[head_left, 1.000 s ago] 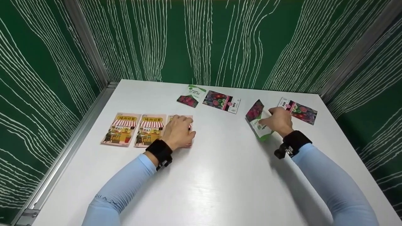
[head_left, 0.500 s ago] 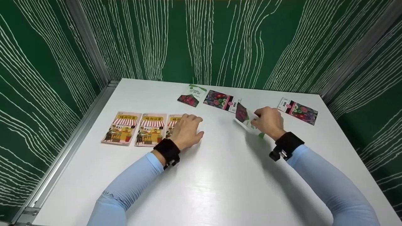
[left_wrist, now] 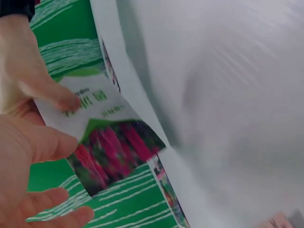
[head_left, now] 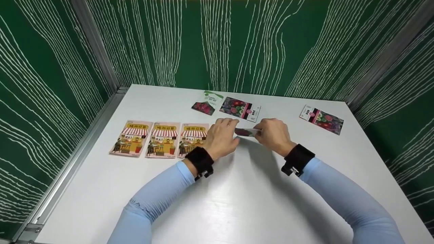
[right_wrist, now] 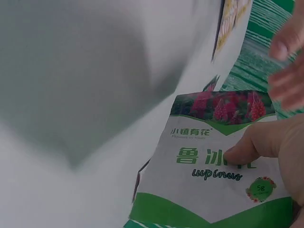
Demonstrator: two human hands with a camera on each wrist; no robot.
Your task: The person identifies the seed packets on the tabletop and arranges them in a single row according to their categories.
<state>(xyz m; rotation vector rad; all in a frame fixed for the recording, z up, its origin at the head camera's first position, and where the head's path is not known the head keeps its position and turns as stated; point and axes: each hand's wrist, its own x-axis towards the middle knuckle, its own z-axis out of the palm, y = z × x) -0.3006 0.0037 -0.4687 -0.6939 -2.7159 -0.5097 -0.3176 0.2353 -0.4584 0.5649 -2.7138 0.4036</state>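
Right hand (head_left: 274,135): grip is pinched on the lupinus packet (right_wrist: 190,190), thumb across the white printed face, fingers behind it. The packet is held above the bench (head_left: 217,203), seen nearly edge-on from the head, flower-picture end toward the left hand (head_left: 221,137). Print legible in the right wrist view: "lupinus", "5g".

Left hand: grip is loose, fingers extended and spread. Its thumb overlaps the packet's edge in the left wrist view; cannot tell whether it touches.

On the bench, left side: three pink shopfront packets in a row, upright to the viewer. Left pink packet (head_left: 131,139) and middle pink packet (head_left: 162,140) lie just apart; right pink packet (head_left: 192,135) is partly covered by the left hand and wristband (head_left: 200,161).

Far side: a green-and-white packet (head_left: 207,102) with magenta flowers, slanted, just beside a mixed-flower packet (head_left: 239,109). Well to the right, a second mixed-flower packet (head_left: 322,119), also slanted.

Behind: green wall (head_left: 190,40) with wavy white lines.
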